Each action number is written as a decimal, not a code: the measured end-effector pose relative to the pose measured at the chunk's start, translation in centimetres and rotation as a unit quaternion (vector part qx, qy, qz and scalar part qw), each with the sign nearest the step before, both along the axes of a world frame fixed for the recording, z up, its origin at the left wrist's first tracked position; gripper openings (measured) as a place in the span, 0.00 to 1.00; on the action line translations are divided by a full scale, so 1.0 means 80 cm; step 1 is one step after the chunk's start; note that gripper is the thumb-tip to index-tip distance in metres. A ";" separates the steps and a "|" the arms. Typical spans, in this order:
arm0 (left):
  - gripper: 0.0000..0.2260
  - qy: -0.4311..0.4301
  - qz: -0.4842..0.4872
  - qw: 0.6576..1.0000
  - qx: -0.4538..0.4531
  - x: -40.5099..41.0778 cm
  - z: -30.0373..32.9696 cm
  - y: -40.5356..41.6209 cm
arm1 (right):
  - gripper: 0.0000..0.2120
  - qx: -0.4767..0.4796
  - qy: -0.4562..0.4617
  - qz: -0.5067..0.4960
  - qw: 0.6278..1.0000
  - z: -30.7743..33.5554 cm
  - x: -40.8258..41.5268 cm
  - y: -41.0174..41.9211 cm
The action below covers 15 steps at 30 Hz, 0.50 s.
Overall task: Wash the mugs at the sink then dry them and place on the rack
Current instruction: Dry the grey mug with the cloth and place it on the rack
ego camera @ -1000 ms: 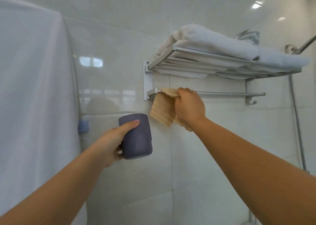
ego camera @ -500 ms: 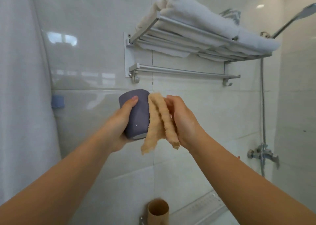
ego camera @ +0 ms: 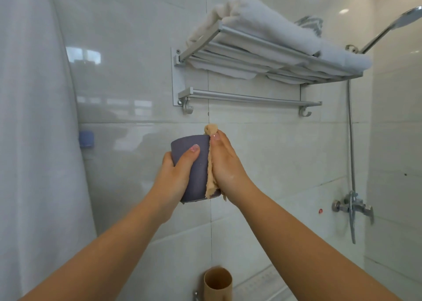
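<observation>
White glossy wall tiles [ego camera: 262, 154] fill the background, with a pale curtain [ego camera: 34, 140] hanging down the left side. High on the wall a silver metal towel rack [ego camera: 262, 56] carries folded white towels [ego camera: 269, 28] on its shelf, and a bare round bar [ego camera: 249, 97] runs below it with a small hook at each end. To the right, a chrome shower hose [ego camera: 350, 145] drops from a tilted shower head [ego camera: 408, 18] to a chrome mixer tap [ego camera: 352, 206]. A small blue holder [ego camera: 86, 139] sits on the wall beside the curtain.

Below the bar and well apart from it, a dark purple-grey handleless mug [ego camera: 194, 170] is held up in front of the tiles, roughly upright. The left hand [ego camera: 177, 175] grips it from the left, thumb laid across the near face and fingers curled round the far side. The right hand [ego camera: 225, 166] presses a beige terry cloth [ego camera: 210, 163] flat against the mug's right side, its fingers curled over the cloth; a bunched end of the cloth sticks up above the mug's rim and its lower end hangs past the mug's base. Both forearms reach in from the lower corners.

At the bottom edge, a tan cylindrical cup [ego camera: 218, 284] stands with its open mouth upward; what it rests on is out of view.
</observation>
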State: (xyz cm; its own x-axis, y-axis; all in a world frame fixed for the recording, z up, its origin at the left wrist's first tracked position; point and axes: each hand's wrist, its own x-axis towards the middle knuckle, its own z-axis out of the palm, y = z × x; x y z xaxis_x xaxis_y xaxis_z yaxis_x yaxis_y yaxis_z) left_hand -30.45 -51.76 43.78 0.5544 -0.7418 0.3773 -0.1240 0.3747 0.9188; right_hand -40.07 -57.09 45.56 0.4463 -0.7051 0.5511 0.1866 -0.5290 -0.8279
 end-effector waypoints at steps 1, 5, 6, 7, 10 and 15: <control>0.19 0.006 0.006 1.000 -0.001 0.000 0.000 0.000 | 0.17 0.034 -0.012 0.009 0.999 0.000 0.003 0.000; 0.20 0.010 0.028 1.000 -0.003 -0.004 -0.001 -0.002 | 0.19 0.055 -0.049 -0.011 0.997 -0.016 0.015 0.002; 0.19 0.005 0.035 0.999 -0.009 -0.004 -0.001 -0.002 | 0.17 0.032 -0.057 -0.024 0.998 -0.022 0.017 0.007; 0.19 -0.002 0.047 0.999 -0.015 -0.003 -0.001 -0.003 | 0.15 -0.005 -0.065 -0.040 0.997 -0.029 0.018 0.014; 0.24 -0.020 0.051 0.998 -0.022 0.002 0.001 -0.004 | 0.12 -0.142 -0.056 -0.097 0.984 -0.049 0.023 0.033; 0.21 -0.028 0.023 0.999 -0.018 0.004 0.003 0.001 | 0.20 -0.243 -0.009 -0.146 0.959 -0.037 0.018 0.035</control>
State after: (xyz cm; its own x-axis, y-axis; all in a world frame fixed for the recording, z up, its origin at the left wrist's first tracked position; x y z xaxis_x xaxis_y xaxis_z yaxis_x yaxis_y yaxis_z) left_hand -30.16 -51.71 44.01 0.5642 -0.7017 0.4351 -0.1933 0.4001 0.8959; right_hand -38.61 -54.28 42.57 0.2570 -0.4571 0.8515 -0.0162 -0.8830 -0.4692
